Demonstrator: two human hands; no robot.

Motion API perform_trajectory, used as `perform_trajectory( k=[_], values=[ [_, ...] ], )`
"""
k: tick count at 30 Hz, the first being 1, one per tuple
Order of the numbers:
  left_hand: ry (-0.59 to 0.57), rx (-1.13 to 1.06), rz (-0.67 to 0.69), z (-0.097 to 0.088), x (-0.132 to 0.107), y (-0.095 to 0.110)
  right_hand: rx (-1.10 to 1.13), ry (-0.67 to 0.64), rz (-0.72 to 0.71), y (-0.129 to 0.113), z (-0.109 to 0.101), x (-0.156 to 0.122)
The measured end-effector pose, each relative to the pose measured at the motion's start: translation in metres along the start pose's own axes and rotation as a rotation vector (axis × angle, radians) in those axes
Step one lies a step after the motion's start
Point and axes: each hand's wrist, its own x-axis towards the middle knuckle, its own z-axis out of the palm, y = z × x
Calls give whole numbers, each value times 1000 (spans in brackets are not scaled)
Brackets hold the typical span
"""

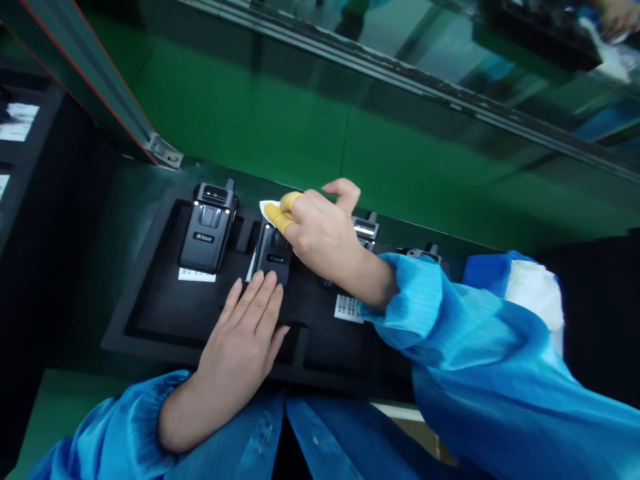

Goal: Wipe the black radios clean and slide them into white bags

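A black foam tray holds several black handheld radios standing in slots. My left hand lies flat on the tray, fingers together, fingertips touching the lower end of the middle radio. My right hand, with yellow finger cots on two fingers, is closed in a pinch on a small white cloth or paper at the top of that radio. Another radio marked "Riton" stands to the left, with a white label under it. A third radio is partly hidden behind my right wrist.
A barcode label lies on the tray by my right sleeve. Green conveyor surface runs behind the tray, with a metal rail beyond. A dark rack stands at the left. Another person's hand shows at the top right.
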Motion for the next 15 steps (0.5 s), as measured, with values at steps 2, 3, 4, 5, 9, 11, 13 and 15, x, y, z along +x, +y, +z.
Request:
perform_trajectory(
  k=[2,3,4,5,9,11,13,15],
  values=[
    [-7,1,-2,0,0,0,-1,-12,-4,-3,1,1],
    [-9,0,-2,0,0,0,-1,-12,4,-2,2,-1],
    [-10,-3,-1,0,0,0,-2,-9,17,0,2,-4],
    [-13,-5,1,-1,0,0,-3,-1,30,1,3,-7],
    [-20,-12,1,0,0,-1,-45,81,59,7,8,-26],
    [-17,-15,0,0,0,-1,-100,132,70,8,10,-34],
    [-12,-17,0,0,0,-1,-160,162,86,11,11,-40],
    [-13,-17,-1,1,-1,-1,-192,172,116,15,9,-45]
  ],
)
